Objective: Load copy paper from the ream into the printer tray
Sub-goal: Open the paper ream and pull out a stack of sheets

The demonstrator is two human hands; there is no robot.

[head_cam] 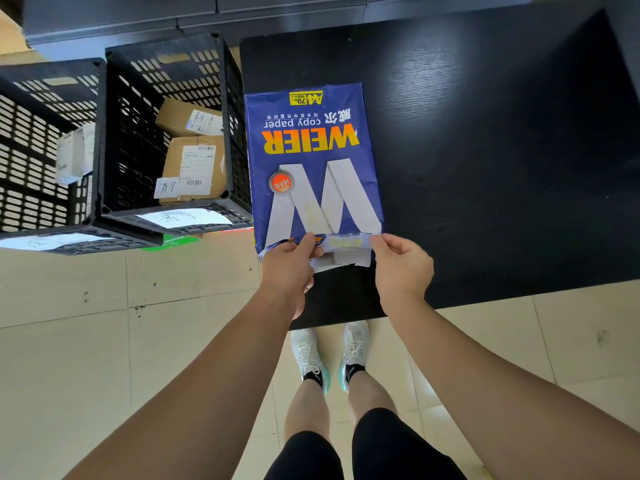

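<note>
A blue ream of copy paper point(311, 161) with orange lettering lies flat on the left part of a black table point(485, 133), its near end towards me. The wrapper flap point(343, 241) at that near end is lifted and partly peeled. My left hand point(289, 271) pinches the flap's left corner. My right hand point(401, 268) pinches its right end. White wrapper lining shows under the flap. No printer or tray is in view.
Two black slatted crates point(114, 140) stand left of the table; the nearer one holds cardboard parcels point(194, 147). Paper labels lie on their front rims. Dark cabinets run along the back. Beige floor tiles point(104, 341) and my feet are below the table's near edge.
</note>
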